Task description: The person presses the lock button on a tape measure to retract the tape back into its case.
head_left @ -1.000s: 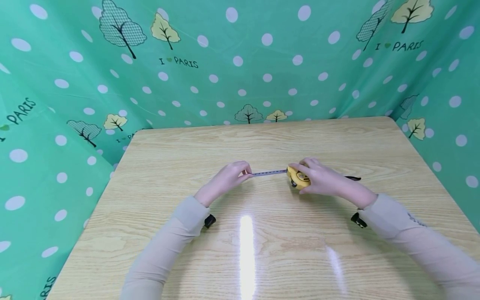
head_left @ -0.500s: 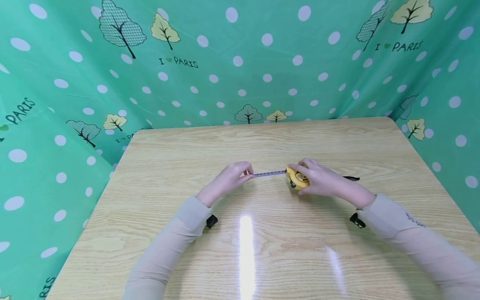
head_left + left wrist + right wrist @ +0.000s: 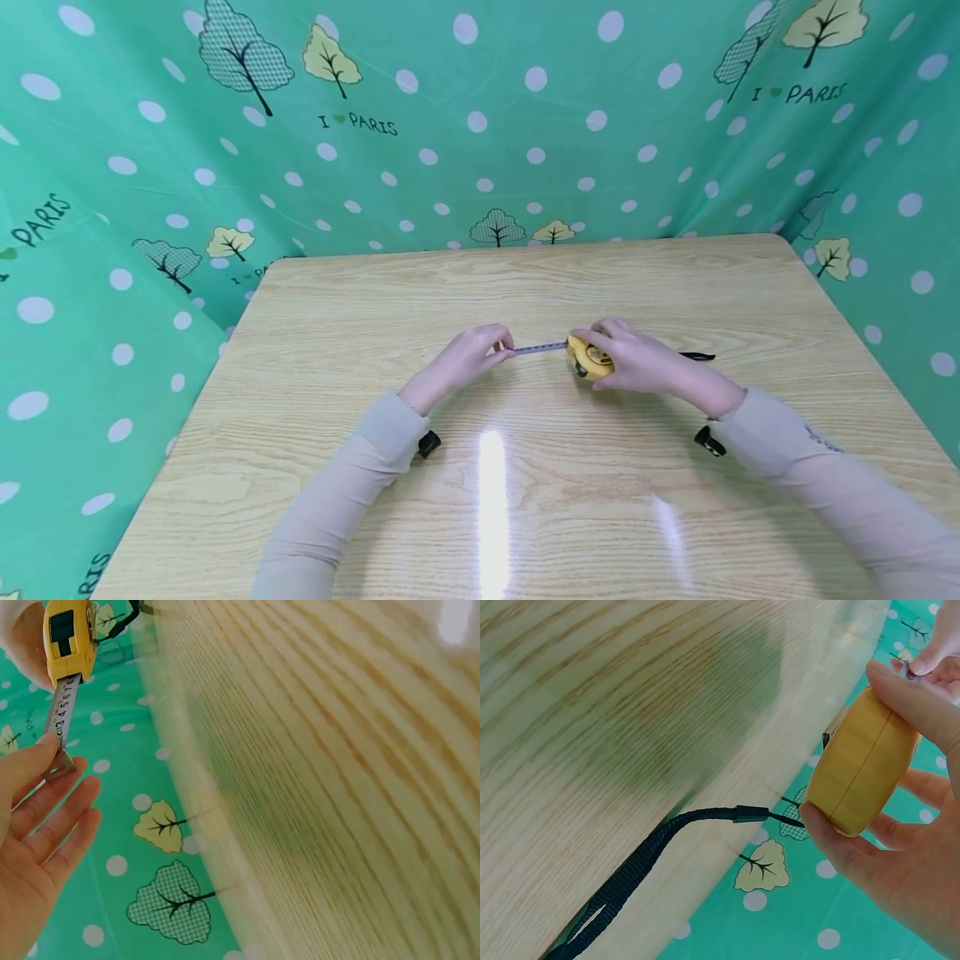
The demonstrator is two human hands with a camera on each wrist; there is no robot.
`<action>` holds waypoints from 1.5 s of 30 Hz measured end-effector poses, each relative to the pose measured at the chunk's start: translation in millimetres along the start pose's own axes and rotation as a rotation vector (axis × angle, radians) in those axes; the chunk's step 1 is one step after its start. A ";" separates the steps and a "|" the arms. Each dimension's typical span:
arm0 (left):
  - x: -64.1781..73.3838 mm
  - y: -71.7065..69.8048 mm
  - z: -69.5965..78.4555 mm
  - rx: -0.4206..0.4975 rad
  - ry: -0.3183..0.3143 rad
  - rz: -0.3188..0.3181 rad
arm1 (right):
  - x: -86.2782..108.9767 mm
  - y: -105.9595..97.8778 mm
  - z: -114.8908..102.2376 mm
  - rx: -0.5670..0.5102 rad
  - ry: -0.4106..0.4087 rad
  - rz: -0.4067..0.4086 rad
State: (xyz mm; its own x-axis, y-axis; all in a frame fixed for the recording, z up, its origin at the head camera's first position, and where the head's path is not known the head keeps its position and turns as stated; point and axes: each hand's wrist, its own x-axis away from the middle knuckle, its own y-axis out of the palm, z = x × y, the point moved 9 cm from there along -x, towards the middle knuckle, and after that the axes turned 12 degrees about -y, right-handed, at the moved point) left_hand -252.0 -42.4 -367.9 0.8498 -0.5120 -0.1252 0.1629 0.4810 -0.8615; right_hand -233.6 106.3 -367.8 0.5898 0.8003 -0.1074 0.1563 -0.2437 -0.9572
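Note:
A yellow tape measure [image 3: 591, 358] is held by my right hand [image 3: 636, 358], thumb and fingers round its case. From its mouth a short length of blade [image 3: 542, 347] runs left to my left hand [image 3: 472, 357]. In the left wrist view the thumb and forefinger pinch the blade just behind its metal end hook [image 3: 60, 766], the other fingers spread loosely. Numbers show on the blade [image 3: 64, 709] between hand and case. The right wrist view shows the case [image 3: 862, 765] edge-on, with a black wrist strap [image 3: 660, 847] hanging from it.
Both hands are over a wood-grain table [image 3: 390, 292]. A green dotted curtain [image 3: 420, 100] with printed trees stands behind and beside it. Small black cameras [image 3: 428, 443] sit at both wrists, and a bright light reflection [image 3: 493, 508] lies on the tabletop.
The visible blade has become shorter. My left hand has shifted slightly right and my right hand with the case slightly left, so the two are closer together.

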 end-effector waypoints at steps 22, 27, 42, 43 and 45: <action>-1.2 6.2 4.6 -0.006 -0.004 0.011 | -5.2 3.8 -4.7 -0.016 -0.018 0.003; -2.3 6.8 4.7 -0.020 -0.002 0.012 | -5.4 3.9 -4.6 -0.011 -0.010 0.001; -6.2 9.9 9.7 -0.026 0.011 -0.001 | -12.5 3.4 -12.5 -0.009 -0.029 0.008; -6.6 9.9 10.3 -0.023 0.014 0.001 | -13.1 3.5 -12.9 -0.008 -0.031 0.009; -7.1 9.9 11.7 -0.021 0.021 0.004 | -14.2 3.7 -13.9 -0.008 -0.034 0.011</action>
State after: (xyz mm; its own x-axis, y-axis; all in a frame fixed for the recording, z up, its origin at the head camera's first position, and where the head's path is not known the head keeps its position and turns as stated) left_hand -250.5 -25.7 -369.9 0.8397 -0.5250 -0.1387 0.1487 0.4680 -0.8712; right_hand -230.4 86.5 -366.1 0.5643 0.8158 -0.1269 0.1568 -0.2568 -0.9537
